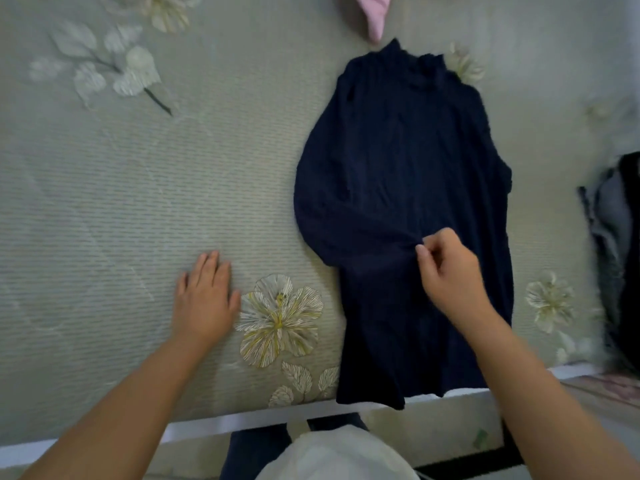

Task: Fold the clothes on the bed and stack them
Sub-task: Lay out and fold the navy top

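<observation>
Early going here, by the look of it. The navy turtleneck sweater [405, 188] lies spread on the bed [138, 202], collar pointing away from the person, hem hanging just over the near edge. One sleeve is already folded across the body, curving in from the sweater's left side toward its middle. The right hand [446, 271] pinches the dark fabric there, thumb and fingertips closed on a small ridge of knit around the sleeve end. The left hand [204, 299] rests flat on the floral bedspread, fingers straight and close together, well clear of the sweater's left edge and holding nothing.

So I'd judge the fold as just begun: a sleeve in, the body still full length, and no stack in sight. Beyond the sweater's collar lies a pink garment [374, 15], unfolded; off to the sweater's right sits a dark and grey heap of clothes [616, 237], rumpled.

The sweater itself is a deep navy, ribbed or textured, soft and limp, draping with shallow wrinkles.
</observation>
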